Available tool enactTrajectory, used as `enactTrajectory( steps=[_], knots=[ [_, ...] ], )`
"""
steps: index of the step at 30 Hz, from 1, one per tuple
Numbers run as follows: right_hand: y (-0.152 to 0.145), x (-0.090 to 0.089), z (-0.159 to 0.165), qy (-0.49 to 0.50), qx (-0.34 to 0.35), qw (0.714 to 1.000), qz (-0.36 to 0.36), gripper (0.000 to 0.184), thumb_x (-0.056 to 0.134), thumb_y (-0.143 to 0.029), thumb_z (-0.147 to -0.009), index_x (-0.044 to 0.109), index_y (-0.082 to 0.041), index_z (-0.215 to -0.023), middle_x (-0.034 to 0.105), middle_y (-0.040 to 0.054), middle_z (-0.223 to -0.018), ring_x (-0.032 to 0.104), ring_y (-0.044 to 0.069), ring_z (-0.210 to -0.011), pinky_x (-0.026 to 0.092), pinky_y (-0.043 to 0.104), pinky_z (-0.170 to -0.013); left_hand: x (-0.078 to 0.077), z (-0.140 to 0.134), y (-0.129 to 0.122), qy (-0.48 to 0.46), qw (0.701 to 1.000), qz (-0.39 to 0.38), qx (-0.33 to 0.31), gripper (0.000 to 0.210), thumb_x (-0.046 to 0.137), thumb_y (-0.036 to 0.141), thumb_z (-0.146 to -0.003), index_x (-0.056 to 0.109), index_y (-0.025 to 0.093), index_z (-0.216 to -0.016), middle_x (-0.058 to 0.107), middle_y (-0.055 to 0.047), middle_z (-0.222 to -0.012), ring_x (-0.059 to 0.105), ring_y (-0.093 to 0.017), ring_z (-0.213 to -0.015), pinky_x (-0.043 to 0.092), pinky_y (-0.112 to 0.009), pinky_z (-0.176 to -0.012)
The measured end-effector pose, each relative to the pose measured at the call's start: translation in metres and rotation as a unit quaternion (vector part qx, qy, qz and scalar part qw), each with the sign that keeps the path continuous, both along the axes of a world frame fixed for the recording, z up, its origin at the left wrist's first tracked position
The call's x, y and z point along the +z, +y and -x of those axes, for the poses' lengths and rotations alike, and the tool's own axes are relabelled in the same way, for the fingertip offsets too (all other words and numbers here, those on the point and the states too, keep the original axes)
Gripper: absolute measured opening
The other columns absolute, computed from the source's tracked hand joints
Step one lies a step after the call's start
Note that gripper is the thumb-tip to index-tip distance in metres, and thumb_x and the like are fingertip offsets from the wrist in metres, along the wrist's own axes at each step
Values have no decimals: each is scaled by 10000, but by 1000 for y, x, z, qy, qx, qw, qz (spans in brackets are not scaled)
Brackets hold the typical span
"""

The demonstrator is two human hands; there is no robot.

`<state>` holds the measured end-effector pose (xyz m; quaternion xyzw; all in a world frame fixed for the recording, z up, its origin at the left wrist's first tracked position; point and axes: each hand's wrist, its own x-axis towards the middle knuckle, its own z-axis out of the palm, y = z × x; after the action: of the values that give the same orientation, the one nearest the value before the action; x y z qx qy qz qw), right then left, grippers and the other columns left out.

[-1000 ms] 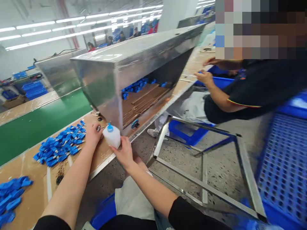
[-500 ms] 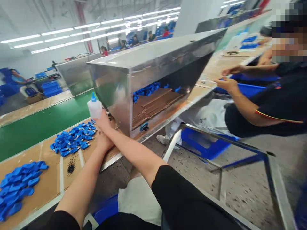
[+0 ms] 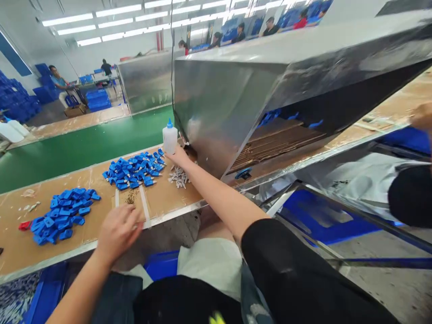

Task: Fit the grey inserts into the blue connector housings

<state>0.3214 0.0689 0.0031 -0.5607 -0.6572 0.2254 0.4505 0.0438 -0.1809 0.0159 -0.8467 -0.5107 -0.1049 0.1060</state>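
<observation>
My right hand [image 3: 178, 157] is stretched out to the far side of the bench, its fingers round the lower part of an upright white squeeze bottle [image 3: 169, 138] with a blue nozzle cap. Nearer to me, my left hand [image 3: 120, 230] is over the bench's front edge with its fingers curled; whatever may be in them is hidden. Beyond it lie small dark bits [image 3: 131, 196] on the cardboard. A pile of blue plastic parts [image 3: 135, 168] with pale tips sits left of the bottle. Small grey pieces [image 3: 179, 177] lie below my right hand.
Another blue pile [image 3: 62, 216] lies to the left beside a red piece [image 3: 24, 226]. A green conveyor belt [image 3: 84, 141] runs behind. A metal hood [image 3: 222, 103] stands at the right, and a metal frame [image 3: 337, 211] below it. A co-worker's sleeve [image 3: 410, 193] shows at right.
My left hand has moved away from beside my right hand, back towards me and to the left. The grey pieces now show. The view has turned left.
</observation>
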Motion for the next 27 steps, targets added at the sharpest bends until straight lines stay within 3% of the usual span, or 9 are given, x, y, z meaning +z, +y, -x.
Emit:
enactTrajectory(
  steps=[3,6,10,14,18,21,24,27],
  knots=[
    [-63,-25,-15,-155,42,984,-72,332,716,-317,-897,638,-145,-1170,592,164,-1258,535,320,-1192,417,454,-1032,-1,86,-40,14,980,-68,188,379,507,479,-967,649,296,-1268,666,-117,-1189,629,-324,-1116,505,-470,-969],
    [-113,-51,-28,-274,62,955,-92,247,636,-400,-959,675,-175,-1053,617,123,-1023,587,291,-996,463,410,-877,-11,131,-57,49,937,-82,335,534,445,553,-981,537,260,-1417,621,-151,-1250,615,-342,-1116,515,-430,-867],
    [-128,-75,-35,-306,71,944,-98,281,487,-389,-1032,668,-181,-976,616,115,-945,599,266,-889,467,369,-740,-28,140,-49,92,910,-44,402,589,356,586,-1005,503,230,-1451,614,-158,-1231,621,-321,-1050,482,-357,-734],
    [-120,-78,-41,-294,66,945,-128,322,456,-410,-1034,667,-177,-961,618,127,-956,606,271,-900,486,382,-760,-33,136,-36,55,901,-35,429,574,374,596,-1002,541,194,-1377,622,-142,-1185,628,-288,-1053,455,-315,-700],
    [-117,-60,-27,-149,89,974,-144,324,507,-454,-1008,674,-177,-984,648,154,-1048,624,273,-965,516,422,-846,-34,136,-29,34,893,-45,447,509,405,608,-988,597,208,-1238,604,-134,-1258,646,-269,-987,415,-305,-626],
    [-117,-42,18,52,180,982,-37,344,592,-525,-959,666,-189,-971,689,85,-886,642,203,-768,542,355,-715,-40,140,-25,8,906,-47,421,444,409,558,-1001,608,190,-1149,641,-132,-1232,655,-263,-1016,424,-301,-667],
    [-113,-34,73,191,322,923,84,382,651,-551,-912,675,-187,-1025,685,32,-802,614,159,-645,541,319,-637,-48,145,-19,-13,912,-35,408,440,406,516,-1011,586,178,-1228,710,-107,-1030,676,-260,-955,428,-301,-684],
    [-105,-41,108,217,413,876,123,395,647,-530,-913,701,-187,-1102,659,3,-774,602,144,-631,535,309,-656,-50,147,-16,-4,918,-32,395,501,383,493,-1018,520,184,-1388,732,-106,-1051,687,-268,-958,441,-309,-690]
  ],
)
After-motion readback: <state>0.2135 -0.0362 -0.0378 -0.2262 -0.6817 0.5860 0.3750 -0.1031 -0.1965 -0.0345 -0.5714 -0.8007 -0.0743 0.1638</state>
